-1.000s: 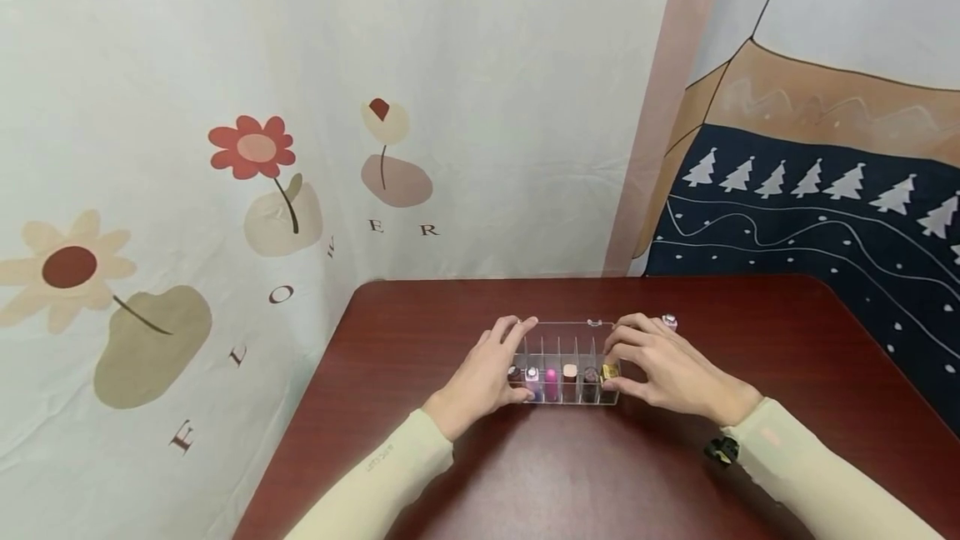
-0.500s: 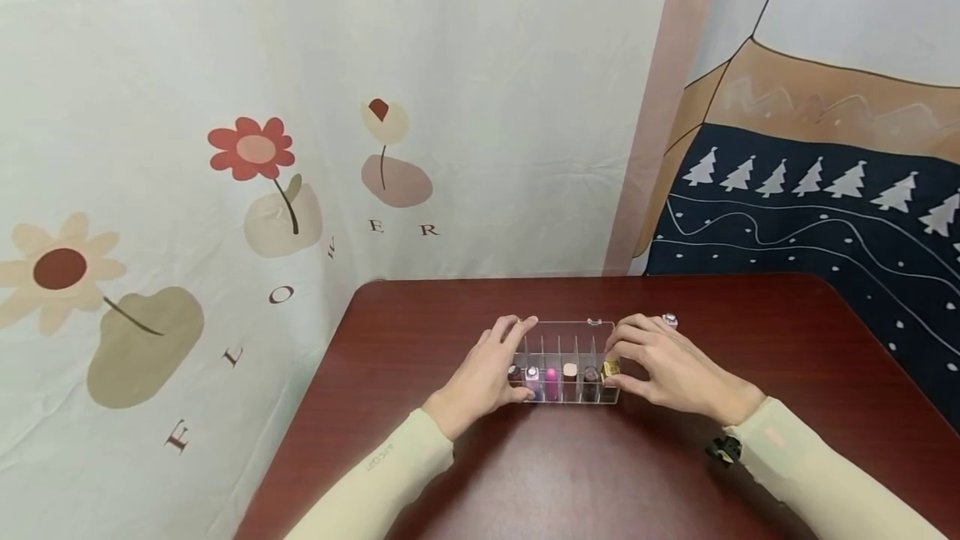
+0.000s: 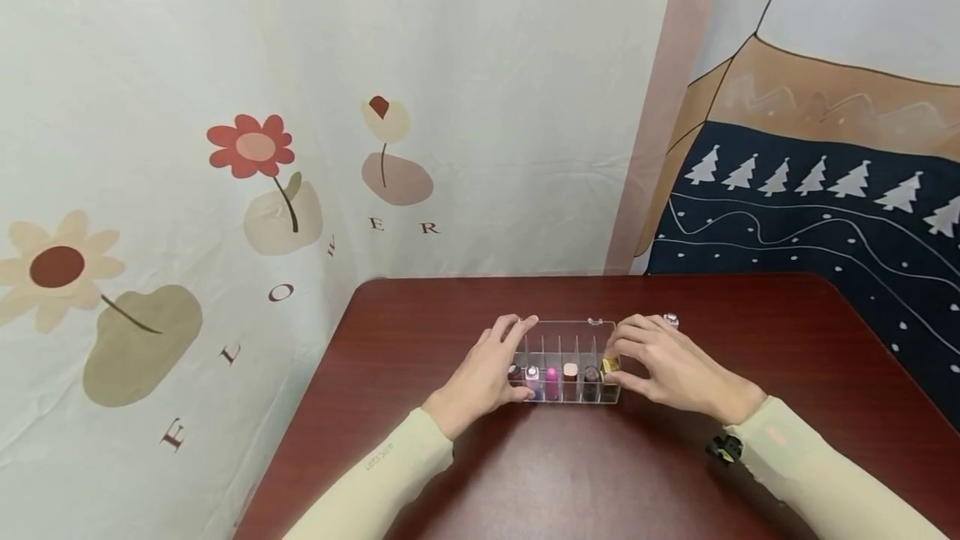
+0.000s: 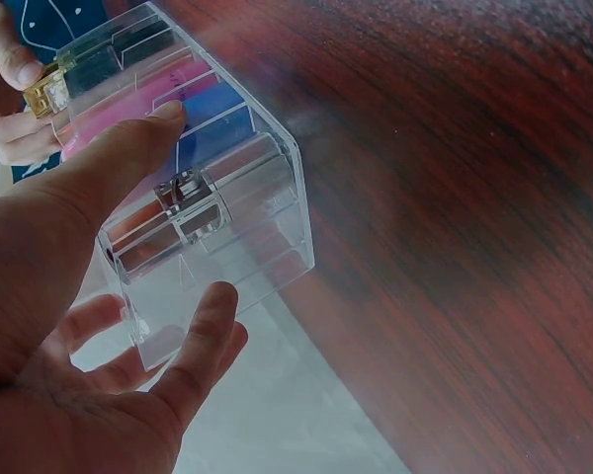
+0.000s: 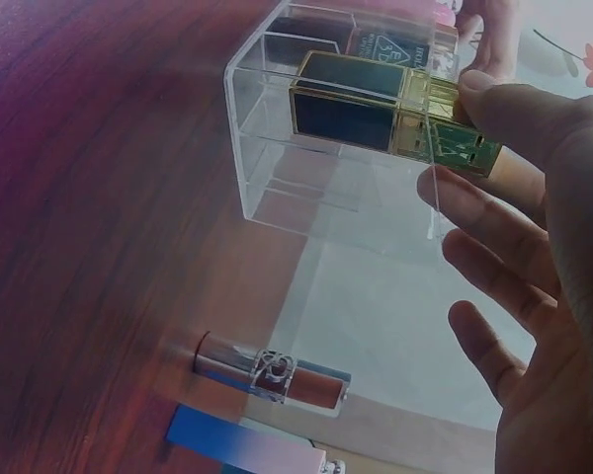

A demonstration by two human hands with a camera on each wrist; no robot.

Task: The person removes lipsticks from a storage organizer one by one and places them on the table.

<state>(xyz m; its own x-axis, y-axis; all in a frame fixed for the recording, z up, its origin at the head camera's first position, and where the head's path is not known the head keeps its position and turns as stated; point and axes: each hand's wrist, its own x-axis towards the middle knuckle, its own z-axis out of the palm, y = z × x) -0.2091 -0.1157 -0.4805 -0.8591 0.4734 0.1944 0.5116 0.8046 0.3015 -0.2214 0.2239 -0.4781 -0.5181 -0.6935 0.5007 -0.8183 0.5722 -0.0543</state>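
Note:
A clear divided lipstick organizer [image 3: 568, 340] stands on the table with several lipsticks upright in its front compartments. My left hand [image 3: 480, 373] grips its left end, the thumb [image 4: 128, 158] across the front wall and the fingers around the side and back. At the right end my right hand [image 3: 663, 365] pinches the gold top of a black and gold lipstick [image 5: 346, 104], whose lower part is inside the end compartment. Between the hands, a pink lipstick [image 3: 552, 383] and a beige-topped one [image 3: 570, 382] stand in neighbouring compartments.
Behind my right hand, two more lipsticks stand on the table: a clear tube with a silver band [image 5: 274, 373] and a blue-to-pink one [image 5: 242, 439]. The dark red table [image 3: 525, 473] meets patterned cloth hangings [image 3: 510, 148] at the back.
The gold top of the lipstick in my right hand shows slightly higher than a second ago. My left hand and the organizer stay where they were.

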